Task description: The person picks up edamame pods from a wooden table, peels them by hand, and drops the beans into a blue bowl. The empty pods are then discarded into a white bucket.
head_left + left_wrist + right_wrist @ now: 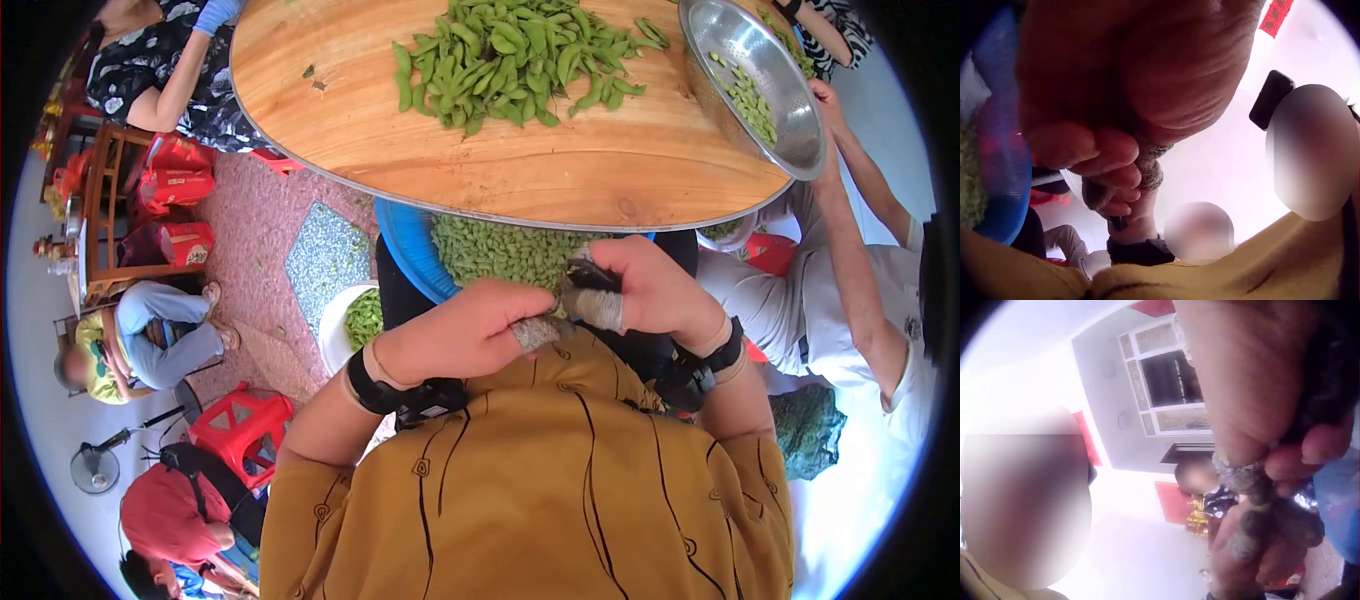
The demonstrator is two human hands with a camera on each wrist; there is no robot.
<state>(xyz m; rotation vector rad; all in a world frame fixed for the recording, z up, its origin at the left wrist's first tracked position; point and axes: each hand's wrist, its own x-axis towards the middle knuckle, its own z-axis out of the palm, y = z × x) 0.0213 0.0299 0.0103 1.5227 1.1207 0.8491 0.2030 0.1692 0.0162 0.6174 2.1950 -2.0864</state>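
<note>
My left hand [455,330] and right hand [655,290] meet in front of my chest, fingers curled and thumbs close together. Grey wrapping covers both thumbs, and dark wrapping covers a right finger. A sliver of green, seemingly a soybean pod [1261,506], shows at the thumb tips in the right wrist view; the fingers hide most of it. Curled fingers of the left hand [1097,150] fill the left wrist view. Just beyond the hands, a blue basin [402,250] holds many shelled green soybeans [500,248].
A round wooden table [330,130] carries a heap of soybean pods [510,60] and a metal colander [800,120] with beans. Left of my lap stands a white bucket [335,335] holding green pieces. People sit on both sides; a red stool [240,430] is at lower left.
</note>
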